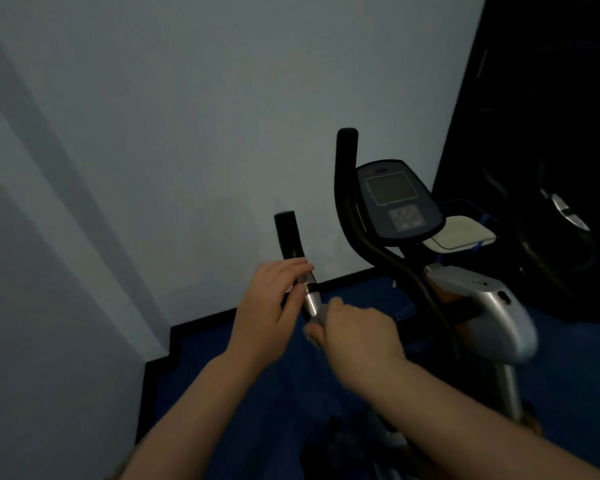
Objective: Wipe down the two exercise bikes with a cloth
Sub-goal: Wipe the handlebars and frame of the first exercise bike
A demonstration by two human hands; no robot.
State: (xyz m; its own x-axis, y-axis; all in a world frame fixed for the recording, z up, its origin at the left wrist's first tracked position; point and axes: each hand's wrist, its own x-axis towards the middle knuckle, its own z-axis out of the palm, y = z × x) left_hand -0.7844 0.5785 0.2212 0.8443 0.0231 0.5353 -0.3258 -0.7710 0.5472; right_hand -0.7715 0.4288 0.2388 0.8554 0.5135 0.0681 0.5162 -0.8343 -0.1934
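An exercise bike stands in front of me, with a dark console (397, 199), a silver body (489, 306) and black handlebars. My left hand (267, 306) is closed around the left handlebar (288, 237), on its silver sensor section just below the black foam grip. My right hand (357, 337) is blurred and sits right below it on the same bar. A small grey bit of cloth (321, 314) shows at its fingers; the rest of the cloth is hidden. The right handlebar (347, 188) rises beside the console.
A pale wall (187, 133) runs close behind the bike, with black skirting along the blue floor (257, 393). A dark machine with a silver-hubbed wheel (568, 213) stands at the right. A white folded item (461, 233) lies on a blue rack behind the console.
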